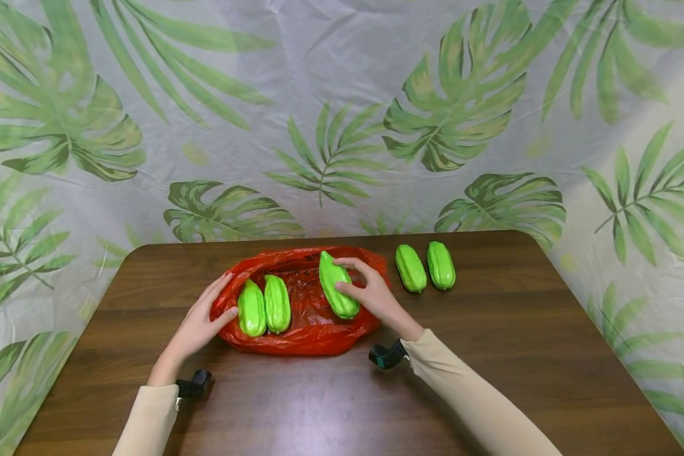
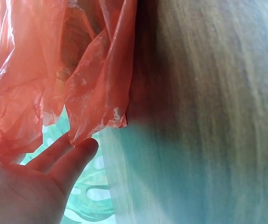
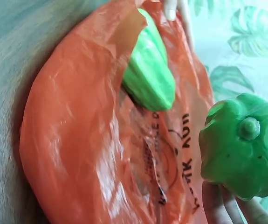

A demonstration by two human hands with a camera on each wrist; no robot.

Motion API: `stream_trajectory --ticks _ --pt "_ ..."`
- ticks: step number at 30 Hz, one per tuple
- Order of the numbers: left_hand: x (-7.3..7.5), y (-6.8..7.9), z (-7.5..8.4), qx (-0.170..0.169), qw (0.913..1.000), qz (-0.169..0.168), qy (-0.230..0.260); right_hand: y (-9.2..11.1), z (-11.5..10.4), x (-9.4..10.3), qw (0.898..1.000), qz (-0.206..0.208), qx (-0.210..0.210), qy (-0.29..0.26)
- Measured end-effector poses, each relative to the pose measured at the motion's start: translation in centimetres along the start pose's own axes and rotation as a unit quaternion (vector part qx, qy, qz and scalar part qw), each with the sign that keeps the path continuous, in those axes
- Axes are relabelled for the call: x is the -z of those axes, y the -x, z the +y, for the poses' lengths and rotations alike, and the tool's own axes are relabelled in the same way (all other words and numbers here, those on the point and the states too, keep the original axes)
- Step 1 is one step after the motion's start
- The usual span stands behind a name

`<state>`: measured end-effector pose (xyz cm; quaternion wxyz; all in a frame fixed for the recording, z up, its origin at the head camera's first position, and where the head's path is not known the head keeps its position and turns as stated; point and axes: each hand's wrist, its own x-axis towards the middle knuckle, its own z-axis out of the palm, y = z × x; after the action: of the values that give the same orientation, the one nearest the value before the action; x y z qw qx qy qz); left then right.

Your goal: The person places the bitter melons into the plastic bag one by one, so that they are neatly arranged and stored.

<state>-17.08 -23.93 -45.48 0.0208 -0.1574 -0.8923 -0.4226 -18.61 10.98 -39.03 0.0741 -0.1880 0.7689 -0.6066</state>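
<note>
- Red, thin, crinkled plastic bag (image 1: 319,342): lies on the brown wood-grain tabletop (image 1: 490,373), near its far edge and left of its middle, mouth spread wide; dark lettering shows within.
- Glossy, bright-green, ribbed oblong gourd (image 1: 332,288): held over the right part of the bag's mouth. Its long axis runs chiefly from far edge to near edge, the pointed end far and slanted leftward. Whether it touches the plastic beneath cannot be told.
- Right hand (image 1: 376,297): the nearer hand, reaching in from the right; thumb and fingers pinch this gourd, which lies to the left of the palm.
- Governing relation: the bag's bare interior lies below and left of the held gourd, between it and two similar green gourds, left (image 1: 252,308) and right (image 1: 277,304) of a pair at the bag's left end, their axes roughly parallel to its own.
- Left hand (image 1: 196,323): at the bag's left rim, thumb and fingers spread apart, touching the plastic.
- Two further ribbed green gourds, one (image 1: 411,268) beside the other (image 1: 441,265): on the tabletop, between the bag and the far right corner.
</note>
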Motion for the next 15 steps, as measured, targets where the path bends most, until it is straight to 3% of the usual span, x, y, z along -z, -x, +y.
stream_trajectory --ticks 15 --pt "-0.1 0.0 -0.1 -0.002 1.0000 0.001 -0.003 -0.7 0.3 -2.5 1.000 -0.006 -0.020 -0.007"
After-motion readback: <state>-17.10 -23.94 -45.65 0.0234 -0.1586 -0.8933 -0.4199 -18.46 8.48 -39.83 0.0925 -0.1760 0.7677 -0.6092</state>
